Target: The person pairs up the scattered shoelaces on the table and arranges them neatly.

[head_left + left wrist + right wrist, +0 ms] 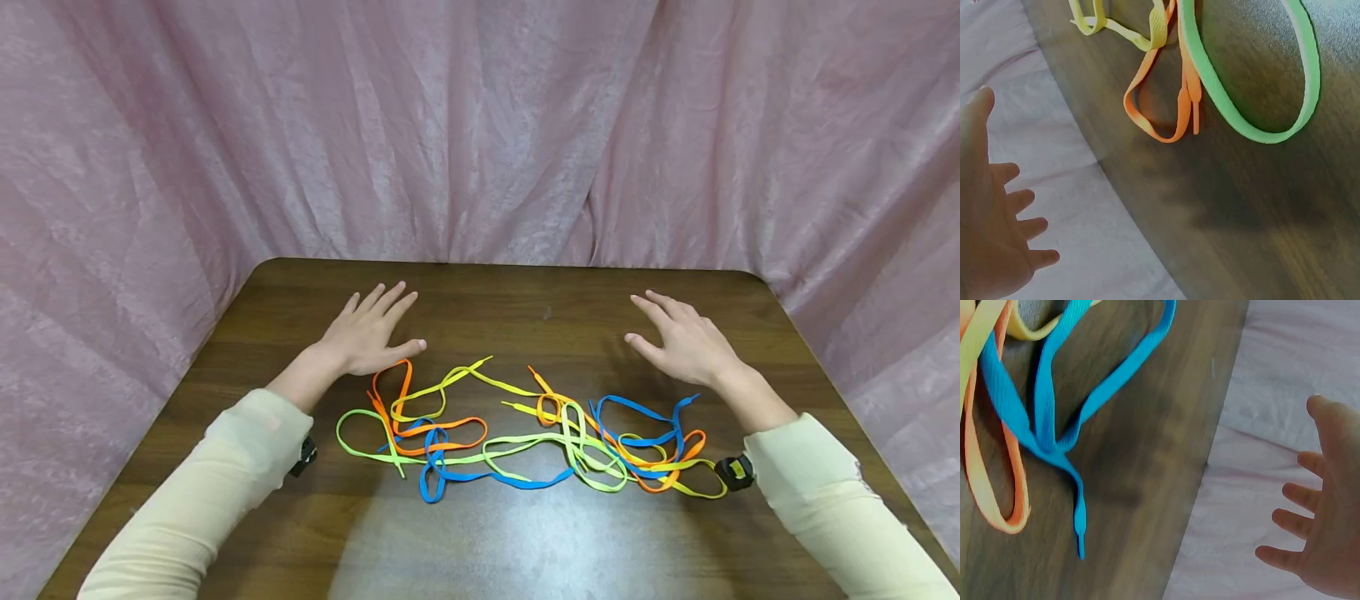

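Note:
A loose tangle of flat shoelaces lies across the middle of the table in the head view: an orange shoelace (381, 408), a yellow shoelace (510, 387), a light green shoelace (360, 453) and a blue shoelace (525, 484) cross one another, with further loops bunched at the right. My left hand (367, 333) hovers with spread fingers just beyond the left end, nearest the orange loop. Beyond the right end, my right hand (690, 342) is likewise held out, fingers extended, near a blue lace tip (1081, 544). Neither hand holds anything.
The brown wooden table (480, 308) has rounded far corners. A pink curtain (450, 125) hangs behind it and along both sides. Black wrist devices sit under both cream sleeves (217, 483). Light reflects off the table's near part.

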The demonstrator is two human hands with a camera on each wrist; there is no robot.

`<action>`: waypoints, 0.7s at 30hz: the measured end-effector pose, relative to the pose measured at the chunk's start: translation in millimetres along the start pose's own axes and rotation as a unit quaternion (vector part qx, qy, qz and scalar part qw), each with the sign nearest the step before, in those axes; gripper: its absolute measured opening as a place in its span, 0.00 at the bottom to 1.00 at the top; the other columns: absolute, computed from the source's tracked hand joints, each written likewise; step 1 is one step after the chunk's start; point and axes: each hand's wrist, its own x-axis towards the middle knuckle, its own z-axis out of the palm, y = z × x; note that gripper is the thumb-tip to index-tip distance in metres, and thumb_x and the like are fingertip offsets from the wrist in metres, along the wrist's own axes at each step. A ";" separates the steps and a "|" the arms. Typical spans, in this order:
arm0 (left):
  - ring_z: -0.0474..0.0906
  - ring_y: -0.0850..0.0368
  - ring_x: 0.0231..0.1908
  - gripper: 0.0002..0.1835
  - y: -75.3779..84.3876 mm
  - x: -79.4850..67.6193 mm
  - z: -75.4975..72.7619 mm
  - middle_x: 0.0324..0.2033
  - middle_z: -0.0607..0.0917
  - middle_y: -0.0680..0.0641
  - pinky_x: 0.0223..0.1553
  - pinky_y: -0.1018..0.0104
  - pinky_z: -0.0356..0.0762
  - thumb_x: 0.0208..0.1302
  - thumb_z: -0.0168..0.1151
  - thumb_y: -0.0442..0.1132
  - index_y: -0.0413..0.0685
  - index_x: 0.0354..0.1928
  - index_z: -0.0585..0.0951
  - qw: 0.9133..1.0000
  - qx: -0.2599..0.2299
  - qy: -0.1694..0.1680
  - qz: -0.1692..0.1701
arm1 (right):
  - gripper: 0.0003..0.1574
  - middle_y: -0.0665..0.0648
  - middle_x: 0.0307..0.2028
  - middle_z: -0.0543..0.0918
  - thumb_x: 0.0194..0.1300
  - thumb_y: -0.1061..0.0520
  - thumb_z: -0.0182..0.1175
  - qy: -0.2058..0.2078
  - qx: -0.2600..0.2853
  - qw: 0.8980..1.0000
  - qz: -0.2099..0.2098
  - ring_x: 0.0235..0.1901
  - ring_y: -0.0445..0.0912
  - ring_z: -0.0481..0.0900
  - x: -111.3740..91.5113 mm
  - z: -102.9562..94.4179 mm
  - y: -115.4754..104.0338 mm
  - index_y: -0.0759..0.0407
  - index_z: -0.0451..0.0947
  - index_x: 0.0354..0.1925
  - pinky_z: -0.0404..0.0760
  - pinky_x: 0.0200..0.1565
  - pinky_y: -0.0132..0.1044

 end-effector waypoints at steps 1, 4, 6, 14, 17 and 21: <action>0.39 0.42 0.70 0.45 0.3 0.0 0.9 0.72 0.44 0.47 0.65 0.40 0.38 0.59 0.39 0.72 0.56 0.72 0.46 1.000 -0.001 0.001 0.002 | 0.40 0.65 0.66 0.59 0.64 0.37 0.49 -0.001 0.000 1.000 -0.003 0.61 0.66 0.59 0.9 1.6 -1.5 0.55 0.57 0.68 0.66 0.48 0.66; 0.41 0.41 0.70 0.45 1.0 -0.2 3.8 0.72 0.45 0.46 0.65 0.40 0.39 0.59 0.41 0.71 0.55 0.72 0.47 1.000 0.000 0.007 0.011 | 0.39 0.65 0.65 0.61 0.64 0.38 0.50 -0.002 -0.002 1.000 -0.013 0.60 0.65 0.61 2.8 6.8 -6.0 0.54 0.59 0.67 0.66 0.48 0.65; 0.42 0.41 0.70 0.45 1.6 -0.4 6.2 0.71 0.47 0.45 0.64 0.40 0.41 0.59 0.44 0.69 0.54 0.72 0.48 1.000 0.000 0.016 0.018 | 0.39 0.64 0.64 0.62 0.63 0.38 0.51 -0.002 -0.005 1.000 -0.021 0.60 0.65 0.62 3.9 10.6 -8.7 0.55 0.60 0.66 0.66 0.48 0.65; 0.52 0.40 0.67 0.43 4.1 -2.1 18.1 0.68 0.58 0.42 0.64 0.41 0.47 0.56 0.55 0.64 0.49 0.69 0.58 0.999 0.003 0.030 0.040 | 0.38 0.63 0.63 0.65 0.62 0.41 0.55 -0.014 -0.011 0.999 -0.051 0.58 0.63 0.65 9.4 22.3 -22.4 0.54 0.61 0.66 0.68 0.48 0.63; 0.57 0.41 0.65 0.41 5.2 -1.9 23.3 0.65 0.63 0.42 0.64 0.42 0.49 0.55 0.58 0.63 0.48 0.66 0.64 0.998 0.005 0.032 0.048 | 0.38 0.62 0.62 0.66 0.62 0.42 0.55 -0.021 -0.007 0.998 -0.058 0.58 0.62 0.66 12.5 24.4 -28.3 0.54 0.61 0.66 0.69 0.48 0.62; 0.62 0.42 0.61 0.38 8.7 -0.8 29.7 0.60 0.69 0.42 0.63 0.45 0.52 0.54 0.60 0.61 0.48 0.62 0.68 0.998 0.007 0.031 0.056 | 0.38 0.62 0.61 0.68 0.61 0.42 0.56 -0.025 0.000 0.998 -0.065 0.57 0.62 0.67 17.0 25.7 -37.3 0.54 0.61 0.66 0.70 0.48 0.61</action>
